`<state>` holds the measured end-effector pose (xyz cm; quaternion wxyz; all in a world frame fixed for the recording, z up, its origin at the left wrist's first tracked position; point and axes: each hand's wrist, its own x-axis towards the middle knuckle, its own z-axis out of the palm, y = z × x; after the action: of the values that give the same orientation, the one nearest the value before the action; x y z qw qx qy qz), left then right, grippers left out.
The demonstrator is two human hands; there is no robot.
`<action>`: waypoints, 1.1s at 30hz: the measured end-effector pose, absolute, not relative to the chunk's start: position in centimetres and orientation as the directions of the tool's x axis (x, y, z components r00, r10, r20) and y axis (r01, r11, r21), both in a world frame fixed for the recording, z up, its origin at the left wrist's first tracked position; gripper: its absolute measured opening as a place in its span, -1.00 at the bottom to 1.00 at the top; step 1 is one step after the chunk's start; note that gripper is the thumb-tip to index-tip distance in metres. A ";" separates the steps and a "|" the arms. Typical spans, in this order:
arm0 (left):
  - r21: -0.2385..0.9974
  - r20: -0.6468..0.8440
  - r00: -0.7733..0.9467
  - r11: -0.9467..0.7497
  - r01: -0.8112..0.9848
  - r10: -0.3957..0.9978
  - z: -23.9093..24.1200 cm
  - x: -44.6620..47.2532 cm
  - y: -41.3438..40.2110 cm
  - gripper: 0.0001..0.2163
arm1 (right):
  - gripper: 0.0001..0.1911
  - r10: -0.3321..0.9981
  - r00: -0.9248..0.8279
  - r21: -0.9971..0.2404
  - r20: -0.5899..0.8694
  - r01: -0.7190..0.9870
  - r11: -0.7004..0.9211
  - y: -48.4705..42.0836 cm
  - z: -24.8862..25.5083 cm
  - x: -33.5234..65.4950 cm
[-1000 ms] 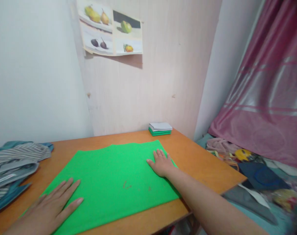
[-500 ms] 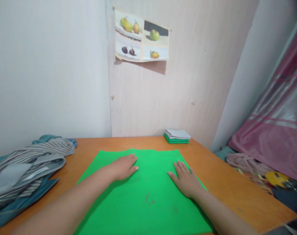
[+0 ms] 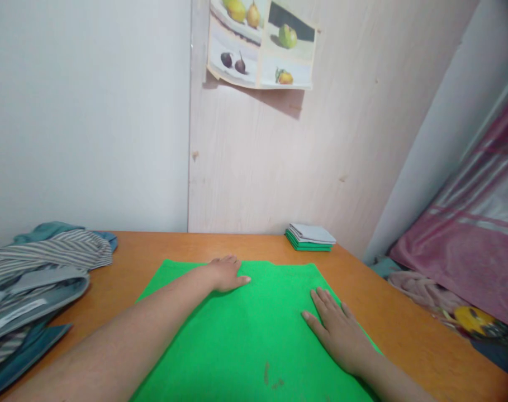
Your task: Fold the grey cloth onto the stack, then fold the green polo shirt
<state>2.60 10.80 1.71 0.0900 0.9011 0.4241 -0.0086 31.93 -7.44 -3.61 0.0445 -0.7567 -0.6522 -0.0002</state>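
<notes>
A bright green cloth (image 3: 254, 324) lies spread flat in front of me, with a few dark marks near its lower middle. My left hand (image 3: 227, 273) rests palm down close to the cloth's far edge, thumb stretched out to the right. On the right part of the cloth, beside its right edge, my right hand (image 3: 340, 332) lies flat with fingers extended. Neither hand grips anything.
The wooden table (image 3: 408, 335) carries a pile of striped and teal clothes (image 3: 48, 279) at the left. A small stack of folded grey and green cloths (image 3: 310, 237) sits at the back right. Beyond the right edge hang pink curtains (image 3: 455, 251) above assorted items.
My left hand has slid toward the cloth's far edge. The right hand stays flat near the right edge. The whole view has shifted, with the wall picture now higher.
</notes>
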 end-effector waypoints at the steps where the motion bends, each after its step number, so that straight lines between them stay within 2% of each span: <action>1: 0.160 -0.093 0.648 -0.631 0.759 0.756 1.7 2.6 11.0 -0.26 | -0.12 0.987 0.147 -0.061 0.061 0.988 -0.143 -7.5 -3.7 32.0; 6: 0.265 -0.081 0.709 -0.670 0.693 0.701 1.5 1.9 12.4 -0.28 | -0.18 0.988 0.142 -0.039 0.053 0.989 -0.140 -7.6 -3.8 32.5; 10: 0.373 -0.042 0.736 -0.672 0.639 0.676 1.5 0.8 14.9 -0.47 | -0.19 0.989 0.135 -0.042 0.060 0.990 -0.133 -7.8 -3.6 32.6; 16: 0.491 0.060 0.697 -0.629 0.603 0.715 0.6 -1.5 17.7 -0.72 | -0.21 0.990 0.127 -0.048 0.067 0.991 -0.124 -8.2 -3.6 33.1; 22: 0.533 0.089 0.665 -0.599 0.598 0.742 -0.1 -1.9 17.5 -0.82 | -0.22 0.988 0.125 -0.064 0.088 0.991 -0.119 -8.4 -4.1 33.8; 33: 0.604 -0.001 0.595 -0.474 0.641 0.804 -0.3 -1.6 17.8 -0.84 | -0.23 0.987 0.135 -0.080 0.091 0.989 -0.128 -8.5 -3.8 33.6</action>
<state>-1.62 17.85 -0.32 0.2849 0.8464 0.4266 0.1431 33.60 -8.50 -3.82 0.0603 -0.7509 -0.6576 -0.0080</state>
